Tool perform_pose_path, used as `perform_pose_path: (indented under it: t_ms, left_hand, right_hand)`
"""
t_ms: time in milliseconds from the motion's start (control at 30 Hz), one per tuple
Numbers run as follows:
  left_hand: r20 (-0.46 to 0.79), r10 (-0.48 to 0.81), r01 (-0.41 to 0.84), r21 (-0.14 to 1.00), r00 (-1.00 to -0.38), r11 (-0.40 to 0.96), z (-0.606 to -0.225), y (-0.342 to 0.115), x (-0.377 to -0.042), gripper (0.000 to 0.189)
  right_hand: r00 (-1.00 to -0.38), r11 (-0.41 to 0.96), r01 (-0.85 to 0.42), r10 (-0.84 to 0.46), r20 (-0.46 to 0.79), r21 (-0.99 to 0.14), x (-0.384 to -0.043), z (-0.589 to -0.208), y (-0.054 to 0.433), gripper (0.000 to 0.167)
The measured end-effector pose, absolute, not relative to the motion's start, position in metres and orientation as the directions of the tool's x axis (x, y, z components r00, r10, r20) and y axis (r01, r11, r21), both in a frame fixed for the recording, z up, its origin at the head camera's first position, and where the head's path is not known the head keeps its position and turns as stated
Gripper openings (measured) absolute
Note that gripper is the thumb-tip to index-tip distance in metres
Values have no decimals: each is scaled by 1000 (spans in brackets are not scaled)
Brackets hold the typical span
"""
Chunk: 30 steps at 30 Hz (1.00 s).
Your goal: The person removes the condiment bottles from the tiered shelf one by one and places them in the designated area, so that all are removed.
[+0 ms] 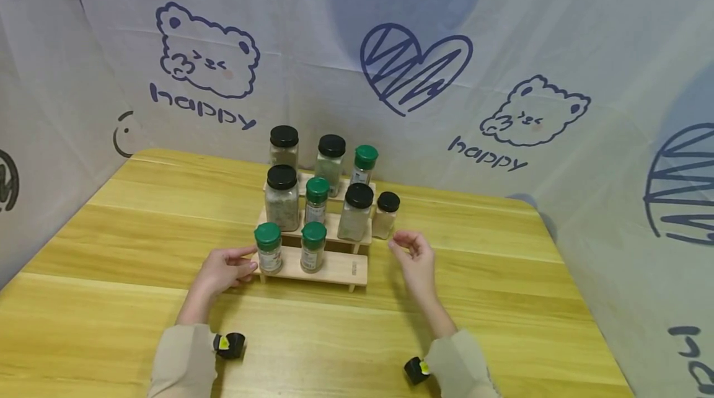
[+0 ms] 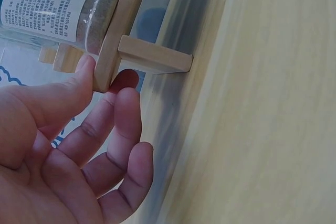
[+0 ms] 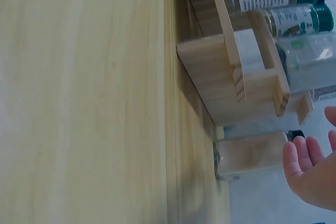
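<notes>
One small jar (image 1: 385, 223) stands upright, long axis vertical, just right of the rack (image 1: 339, 266), nearer the right hand (image 1: 417, 266), loosely curved, holding nothing; left hand (image 1: 222, 270) pinches the rack's front left end.

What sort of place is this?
Likely a makeshift indoor recording corner, not a working kitchen: a white, blue-printed cloth sheet hangs behind a yellow wood-grain table bearing a three-tiered pale wooden rack of clear black- and green-capped jars.

Lids (image 1: 269, 235) are green or black, rack (image 1: 339, 266) tan, table (image 1: 502, 299) yellow-grained.
</notes>
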<state>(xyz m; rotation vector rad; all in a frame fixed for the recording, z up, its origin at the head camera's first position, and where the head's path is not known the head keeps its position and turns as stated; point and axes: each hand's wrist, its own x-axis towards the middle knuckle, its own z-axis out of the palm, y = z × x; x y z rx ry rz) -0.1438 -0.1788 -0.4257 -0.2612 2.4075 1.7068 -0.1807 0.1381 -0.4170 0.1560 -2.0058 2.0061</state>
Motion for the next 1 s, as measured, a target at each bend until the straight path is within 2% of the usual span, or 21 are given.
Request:
perform_pose_path:
  t_ms: [1000]
  left_hand:
    - [-248,-31,-245,916,-968,318,-425,-179,-143,40]
  right_hand:
    - [-948,-71,-303,-75,308,-950,-155,-403,82,21]
